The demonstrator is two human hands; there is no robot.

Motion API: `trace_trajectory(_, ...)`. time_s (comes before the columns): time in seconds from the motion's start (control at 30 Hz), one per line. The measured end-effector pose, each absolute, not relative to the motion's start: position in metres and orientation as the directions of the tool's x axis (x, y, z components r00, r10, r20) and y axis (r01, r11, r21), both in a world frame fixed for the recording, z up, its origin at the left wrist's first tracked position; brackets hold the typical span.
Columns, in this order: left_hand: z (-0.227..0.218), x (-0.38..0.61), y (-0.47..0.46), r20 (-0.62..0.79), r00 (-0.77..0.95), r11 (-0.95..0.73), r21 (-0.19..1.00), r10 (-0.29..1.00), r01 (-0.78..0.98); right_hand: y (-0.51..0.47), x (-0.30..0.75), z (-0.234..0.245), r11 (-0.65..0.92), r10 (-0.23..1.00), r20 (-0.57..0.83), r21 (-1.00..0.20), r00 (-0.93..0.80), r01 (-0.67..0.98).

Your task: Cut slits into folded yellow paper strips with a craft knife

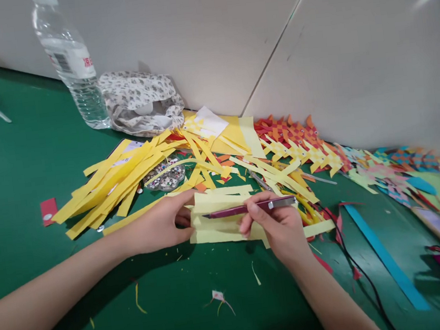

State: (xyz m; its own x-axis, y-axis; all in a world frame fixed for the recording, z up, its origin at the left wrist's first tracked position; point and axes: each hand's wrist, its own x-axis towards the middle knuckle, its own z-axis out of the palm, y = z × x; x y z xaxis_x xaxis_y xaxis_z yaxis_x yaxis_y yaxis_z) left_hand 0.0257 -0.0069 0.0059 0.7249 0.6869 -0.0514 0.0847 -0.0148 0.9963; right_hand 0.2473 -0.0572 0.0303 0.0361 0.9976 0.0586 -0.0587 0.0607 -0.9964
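My left hand [161,222] grips the left edge of a pale yellow sheet of paper [215,229], thumb and fingers closed around it. The sheet is slightly curled above the green table. In my right hand [276,222] is a dark red pen [229,212], its dark tip pointing left over the paper. The right fingertips rest against the sheet. Just behind the paper lie a heap of yellow paper strips [126,178] and a clear case of small round beads or eyes [165,174]. Scissors [259,180] lie partly hidden under pale strips.
A water bottle [69,65] and a floral cloth pouch [143,97] stand against the wall. Woven paper fish [290,133] lie along the back right. A blue strip [387,257] and a black cable [360,263] lie on the right. Scraps dot the green table [113,315].
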Motion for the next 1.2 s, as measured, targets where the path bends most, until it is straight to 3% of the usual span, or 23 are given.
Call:
trace_trajectory(0.17, 0.003, 0.025, -0.004, -0.041, 0.696, -0.061, 0.991, 0.716, 0.121, -0.05, 0.249, 0.021, 0.02, 0.997, 0.014, -0.996, 0.075, -0.082)
trace_trajectory(0.3, -0.001, 0.019, -0.002, 0.136, 0.657, -0.333, 0.925, 0.741, 0.184, -0.047, 0.249, 0.018, 0.019, 0.989, -0.002, -0.99, 0.149, -0.141)
trace_trajectory(0.47, 0.004, 0.015, -0.001, 0.256, 0.745, -0.606, 0.757, 0.616, 0.242, -0.044, 0.254, 0.021, 0.07, 0.968, 0.016, -0.975, 0.252, -0.21)
trace_trajectory(0.7, 0.003, 0.014, 0.003, 0.232, 0.747, -0.605, 0.748, 0.623, 0.272, -0.043, 0.259, 0.028, 0.122, 0.952, 0.034, -0.954, 0.305, -0.275)
trace_trajectory(0.97, 0.005, 0.013, 0.004, 0.167, 0.758, -0.598, 0.727, 0.631, 0.337, -0.051, 0.244, 0.019, -0.092, 0.985, -0.135, -0.937, 0.106, -0.338)
trace_trajectory(1.2, 0.001, 0.007, 0.011, 0.128, 0.767, -0.633, 0.657, 0.628, 0.409, -0.054, 0.239, 0.017, -0.201, 0.972, -0.223, -0.95, 0.07, -0.239)
